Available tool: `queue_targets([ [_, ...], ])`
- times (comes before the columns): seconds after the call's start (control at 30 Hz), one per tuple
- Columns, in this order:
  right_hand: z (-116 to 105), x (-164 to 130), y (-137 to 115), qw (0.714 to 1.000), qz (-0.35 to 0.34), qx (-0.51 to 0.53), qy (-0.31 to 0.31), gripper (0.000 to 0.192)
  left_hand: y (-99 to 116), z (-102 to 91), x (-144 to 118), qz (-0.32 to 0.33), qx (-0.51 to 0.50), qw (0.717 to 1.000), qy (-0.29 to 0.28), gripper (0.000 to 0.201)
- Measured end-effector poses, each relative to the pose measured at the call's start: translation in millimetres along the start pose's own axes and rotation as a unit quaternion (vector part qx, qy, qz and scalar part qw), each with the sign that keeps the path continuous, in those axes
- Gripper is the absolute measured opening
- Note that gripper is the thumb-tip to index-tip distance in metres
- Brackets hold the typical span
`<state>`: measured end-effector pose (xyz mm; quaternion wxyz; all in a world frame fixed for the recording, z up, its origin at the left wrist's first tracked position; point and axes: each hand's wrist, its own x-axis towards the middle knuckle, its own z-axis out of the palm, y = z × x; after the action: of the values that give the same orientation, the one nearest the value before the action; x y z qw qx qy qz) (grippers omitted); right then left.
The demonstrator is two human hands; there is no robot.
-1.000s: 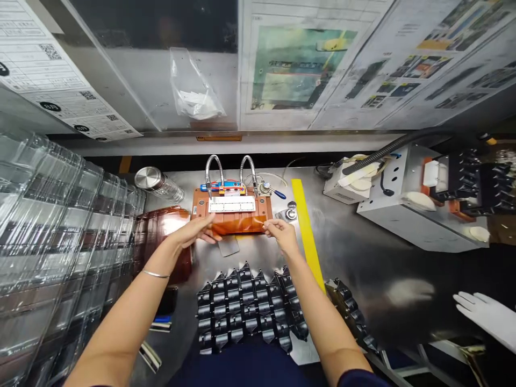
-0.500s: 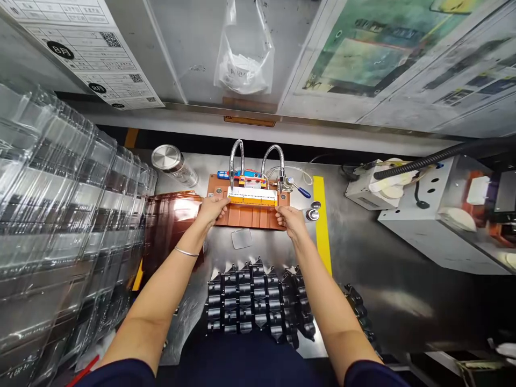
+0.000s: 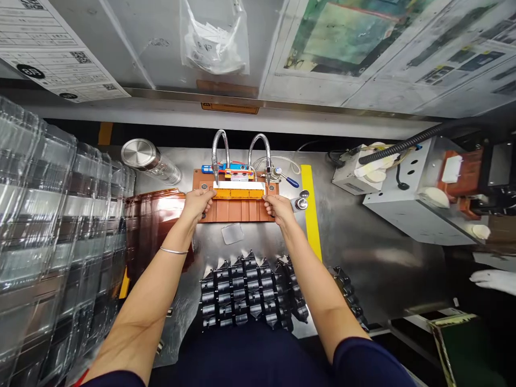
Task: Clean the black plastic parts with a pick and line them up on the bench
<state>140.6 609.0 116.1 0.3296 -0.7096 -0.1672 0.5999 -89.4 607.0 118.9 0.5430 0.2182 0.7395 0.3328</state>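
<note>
An orange perforated strip (image 3: 238,194) lies lengthwise across a brown fixture board (image 3: 237,213), with a white band (image 3: 242,185) along its far edge. My left hand (image 3: 196,207) pinches its left end between thumb and fingers. At the right end, my right hand (image 3: 280,208) grips it the same way. Two bent metal gooseneck tubes (image 3: 261,141) arch over the board, their nozzles pointing down near the strip's ends. Behind the strip sits a blue cylinder mechanism (image 3: 229,169), and to the right is a lever with a blue handle (image 3: 292,183).
Rows of black moulded parts (image 3: 242,293) lie nearest my body. Clear plastic trays (image 3: 52,226) and amber trays (image 3: 155,226) are stacked left, near a lidded jar (image 3: 151,161). A small metal-topped bottle (image 3: 300,202) and grey machine (image 3: 403,204) stand right. A co-worker's white-gloved hand (image 3: 494,280) shows far right.
My view has turned slightly right, shifting the bench leftward in the picture. More of the strip's orange face shows, and both hands still hold its ends. A co-worker's gloved hand has come into view.
</note>
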Motion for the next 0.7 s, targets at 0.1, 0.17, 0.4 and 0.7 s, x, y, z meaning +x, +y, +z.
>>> queue_targets([
  [0.1,-0.4,0.7,0.5,1.000,-0.001,0.000,0.002,0.023,-1.4,0.4,2.4,0.004,-0.003,1.000,0.004,0.027],
  [0.17,-0.6,0.8,0.4,1.000,-0.002,0.002,0.002,0.022,-2.3,0.6,3.3,0.007,-0.005,1.000,0.005,0.026],
  [0.4,-1.4,0.4,-1.3,1.000,-0.001,0.007,0.001,0.024,-2.2,0.5,1.8,0.015,-0.009,1.000,0.002,0.027],
  [0.7,-2.2,1.0,0.8,1.000,-0.006,0.005,-0.002,0.026,-6.3,0.3,4.4,0.028,-0.014,1.000,-0.003,0.026],
])
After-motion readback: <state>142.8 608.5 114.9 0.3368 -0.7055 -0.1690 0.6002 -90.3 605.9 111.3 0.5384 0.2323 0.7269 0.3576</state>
